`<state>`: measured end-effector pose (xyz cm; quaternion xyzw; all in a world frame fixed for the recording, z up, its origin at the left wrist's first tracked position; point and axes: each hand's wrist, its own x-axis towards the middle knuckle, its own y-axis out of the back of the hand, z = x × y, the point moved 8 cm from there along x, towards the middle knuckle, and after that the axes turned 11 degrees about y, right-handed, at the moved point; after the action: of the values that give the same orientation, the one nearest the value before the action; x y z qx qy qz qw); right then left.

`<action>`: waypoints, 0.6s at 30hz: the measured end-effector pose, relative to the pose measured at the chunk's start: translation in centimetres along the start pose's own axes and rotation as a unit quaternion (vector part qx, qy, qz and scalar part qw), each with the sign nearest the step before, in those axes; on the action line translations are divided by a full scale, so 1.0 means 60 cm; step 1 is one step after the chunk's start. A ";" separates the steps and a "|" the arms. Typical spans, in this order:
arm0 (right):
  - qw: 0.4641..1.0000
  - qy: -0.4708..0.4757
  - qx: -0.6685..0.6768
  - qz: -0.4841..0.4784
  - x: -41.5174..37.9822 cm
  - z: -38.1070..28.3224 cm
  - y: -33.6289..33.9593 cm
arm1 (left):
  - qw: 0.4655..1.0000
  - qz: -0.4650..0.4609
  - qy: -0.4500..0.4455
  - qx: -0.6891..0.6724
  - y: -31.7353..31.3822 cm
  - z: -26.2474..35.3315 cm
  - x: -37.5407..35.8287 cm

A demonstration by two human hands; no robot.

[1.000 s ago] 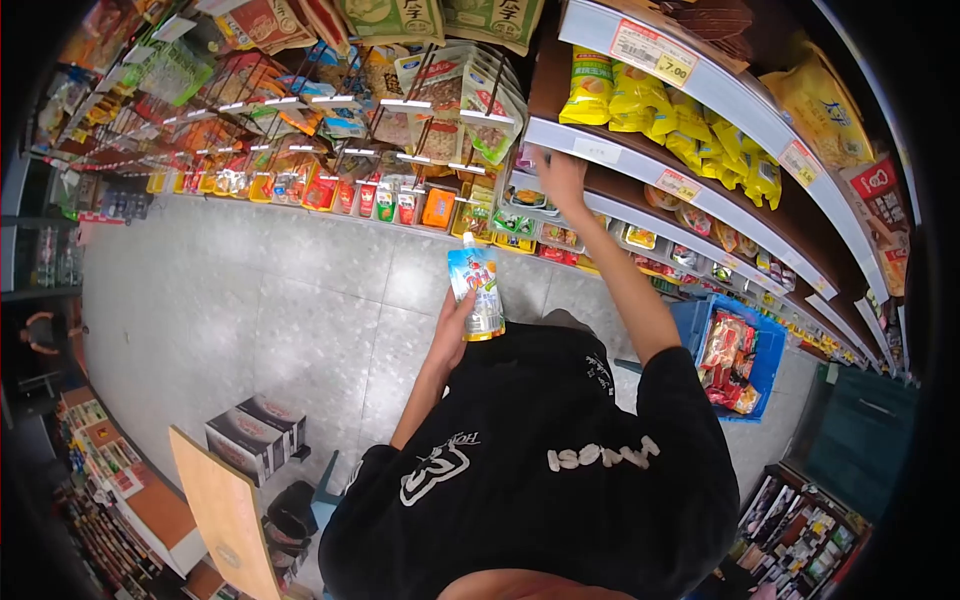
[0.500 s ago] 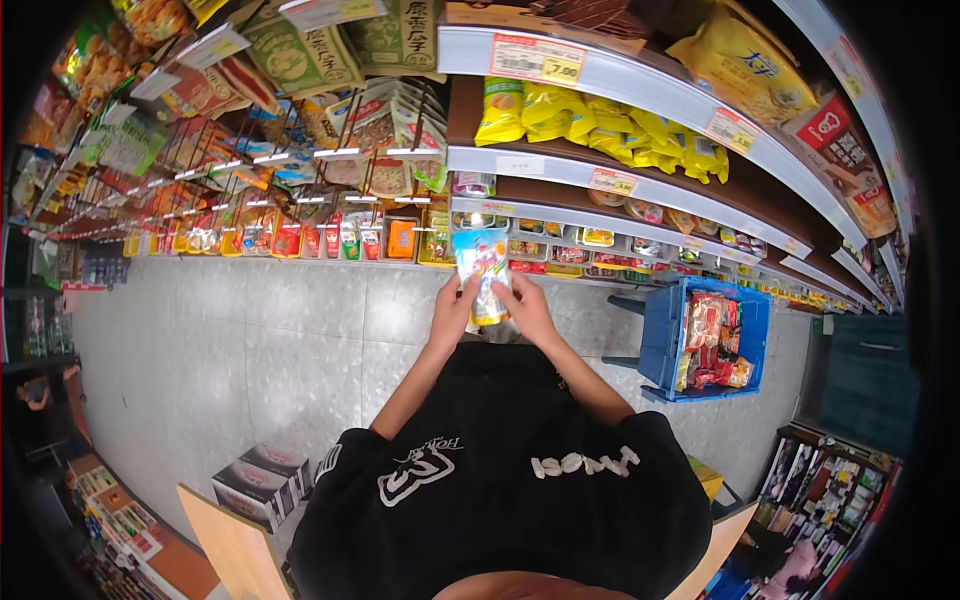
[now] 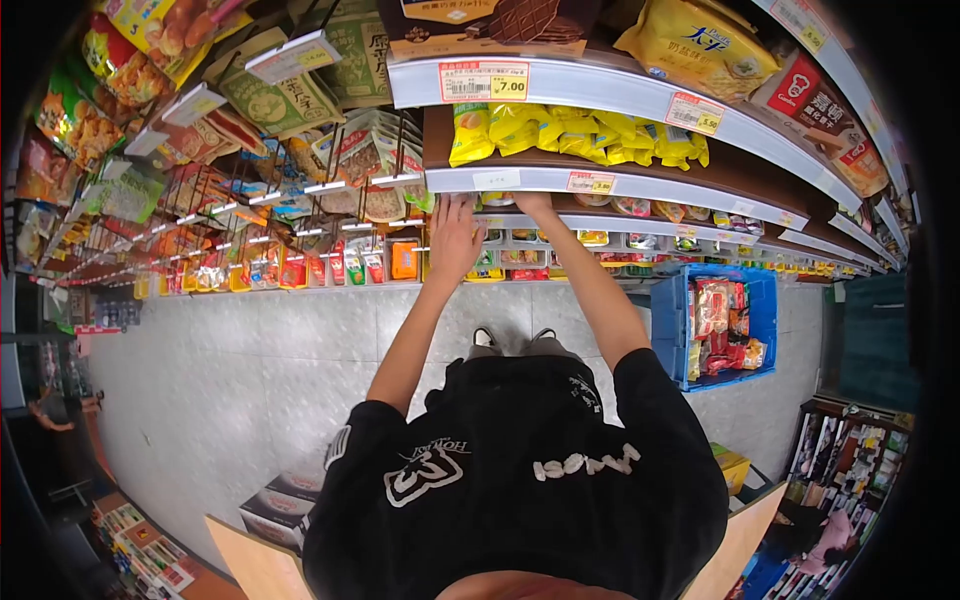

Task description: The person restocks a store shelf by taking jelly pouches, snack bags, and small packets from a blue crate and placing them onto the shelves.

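Note:
My left hand (image 3: 457,238) is raised at the shelf front, fingers stretched out and fairly flat, beside the hanging snack bags and below a shelf edge (image 3: 610,184) with price tags. My right hand (image 3: 533,203) reaches in under that same shelf edge. Its fingers are hidden there, so whether it holds anything does not show. Above both hands, yellow snack bags (image 3: 580,133) lie in a row on the shelf. Small packs in trays (image 3: 525,257) sit on the tier just below the hands.
A blue crate (image 3: 680,335) filled with snack packs (image 3: 720,325) stands on the floor to the right. Hooks with hanging bags (image 3: 370,160) stick out on the left. Stacked boxes (image 3: 285,505) and wooden boards (image 3: 255,560) are near my body.
Both hands have moved forward to the shelf from in front of my body. The bright blue, white and yellow pouch they held is out of sight. My feet now show.

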<state>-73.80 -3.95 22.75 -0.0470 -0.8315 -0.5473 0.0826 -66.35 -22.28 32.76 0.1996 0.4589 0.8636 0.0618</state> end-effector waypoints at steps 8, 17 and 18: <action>0.991 0.023 -0.117 -0.054 -0.036 -0.029 0.019 | 0.999 -0.010 -0.008 -0.044 -0.022 -0.024 0.000; 0.999 0.045 -0.019 0.001 -0.115 -0.109 0.115 | 0.999 0.010 0.039 0.037 -0.007 0.012 -0.051; 0.987 0.141 -0.006 0.072 -0.165 -0.141 0.139 | 0.999 0.009 0.050 0.000 -0.005 0.017 -0.075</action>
<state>-61.93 -8.28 31.65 -0.0297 -0.8025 -0.5462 0.2384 -61.82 -22.61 31.72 0.1606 0.4597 0.8729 0.0308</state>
